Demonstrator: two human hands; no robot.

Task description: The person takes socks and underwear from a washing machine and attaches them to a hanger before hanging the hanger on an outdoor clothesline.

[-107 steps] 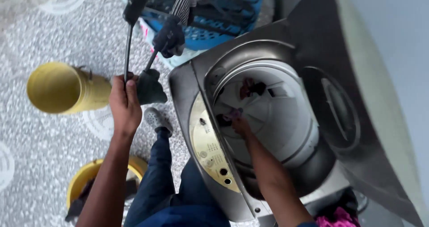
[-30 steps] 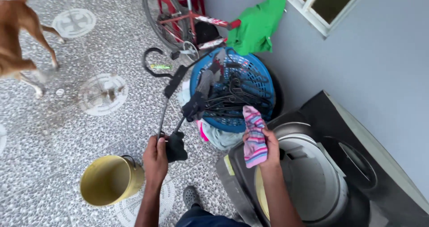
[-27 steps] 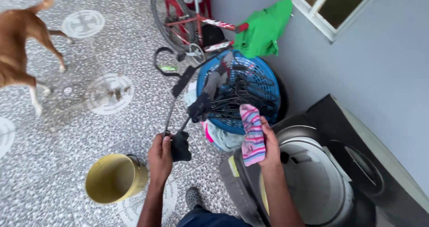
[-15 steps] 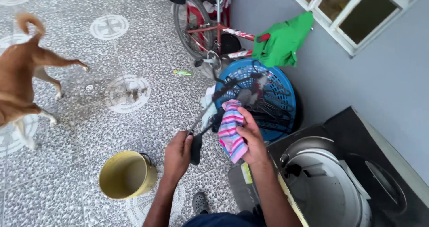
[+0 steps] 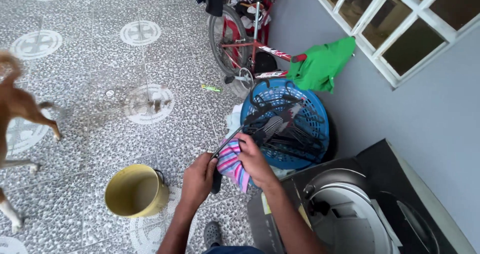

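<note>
Head view: left hand grips the dark hanger low, right hand pinches the striped sock against it above the floor, beside the blue basket — best keep the hanger steady and clip the sock's edge squarely.

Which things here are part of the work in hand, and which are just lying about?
In hand: left hand gripping black hanger; right hand pressing striped cloth to it; blue basket of hangers; open washing machine.

Lying about: yellow bucket, bicycle, green garment, dog.
</note>
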